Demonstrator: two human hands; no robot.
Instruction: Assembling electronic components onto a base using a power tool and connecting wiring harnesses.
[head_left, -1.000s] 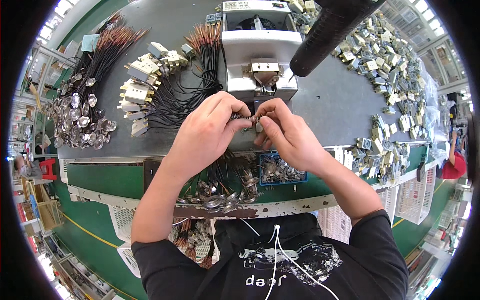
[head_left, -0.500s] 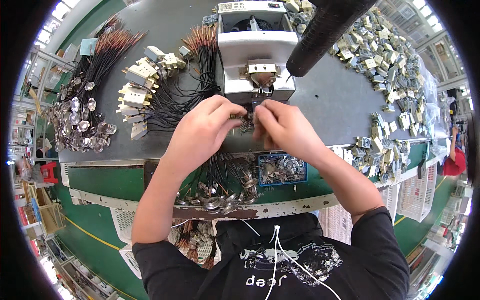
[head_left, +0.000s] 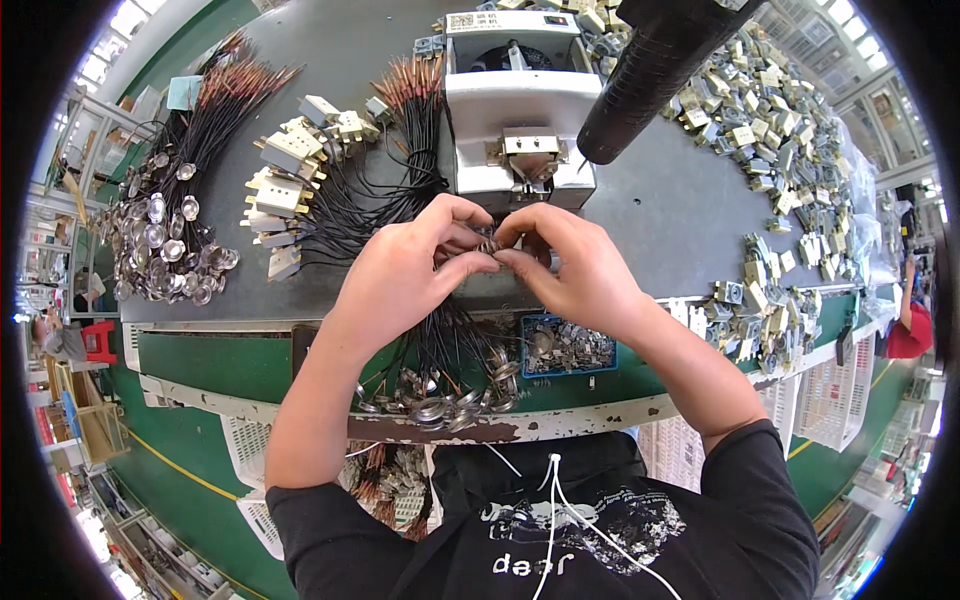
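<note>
My left hand (head_left: 405,265) and my right hand (head_left: 580,262) meet fingertip to fingertip just in front of a small white bench machine (head_left: 520,100). Both are closed in a pinch around something small between them, which the fingers mostly hide. Below my left hand, a bunch of black wires (head_left: 428,335) hangs over the table edge, ending in round shiny metal caps (head_left: 440,408). Beneath my right hand, a blue tray (head_left: 522,350) holds many small metal pieces. Beyond my left hand lie black wires with copper-coloured ends (head_left: 415,85) and pale blocky connectors (head_left: 280,195).
A heap of cream and grey blocks (head_left: 750,130) covers the right side of the dark table (head_left: 660,220). Another wire bundle with metal caps (head_left: 165,235) lies far left. A thick black tube (head_left: 650,90) slants over the machine. White baskets (head_left: 835,385) hang below the table edge.
My hands have come together, and the right fingertips, blurred and slightly apart before, now touch the left ones. The whole view has shifted a little.
</note>
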